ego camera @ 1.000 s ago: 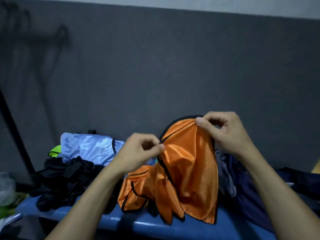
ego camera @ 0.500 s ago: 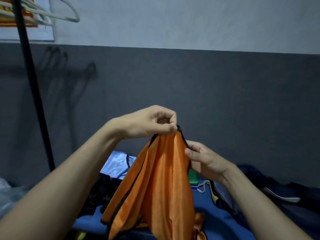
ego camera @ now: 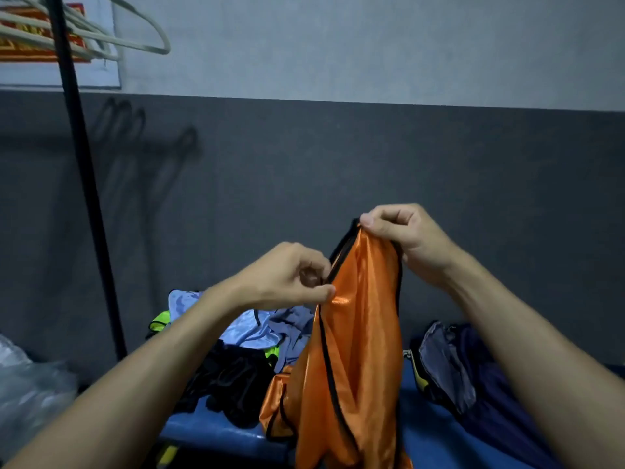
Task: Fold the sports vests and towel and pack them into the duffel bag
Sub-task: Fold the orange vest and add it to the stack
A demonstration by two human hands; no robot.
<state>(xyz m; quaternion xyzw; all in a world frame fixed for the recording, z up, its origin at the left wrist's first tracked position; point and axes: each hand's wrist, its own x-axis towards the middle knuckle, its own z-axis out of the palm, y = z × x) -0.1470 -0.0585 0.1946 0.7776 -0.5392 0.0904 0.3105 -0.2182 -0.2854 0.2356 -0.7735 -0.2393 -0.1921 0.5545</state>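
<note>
Closest to the camera there's a blue padded bench (ego camera: 216, 431) running across the bottom, with a crinkly clear plastic bag (ego camera: 30, 384) off at the left edge. Hanging down over the bench is a shiny orange sports vest with black trim (ego camera: 358, 350), held up in the air so its lower end drapes onto the blue surface. The left hand (ego camera: 287, 279) is lower, pinching the black-trimmed left edge between thumb and curled fingers; the right hand (ego camera: 402, 235) is higher, fingers curled with the top of the vest pinched under the thumb. So the vest sits right between both hands, stretched from its top corner down. Behind it on the bench there's a heap: a crumpled black garment (ego camera: 233, 377), a pale blue satin vest (ego camera: 236, 319) with a bit of neon yellow-green fabric (ego camera: 160, 321) poking out, and on the right a dark navy duffel bag (ego camera: 487, 384), slumped, can't tell how far it's open. Further back a thin black pole (ego camera: 88, 184) stands at the left with white plastic hangers (ego camera: 101, 38) up top, against a wall that's dark grey below and pale above (ego camera: 372, 147).
</note>
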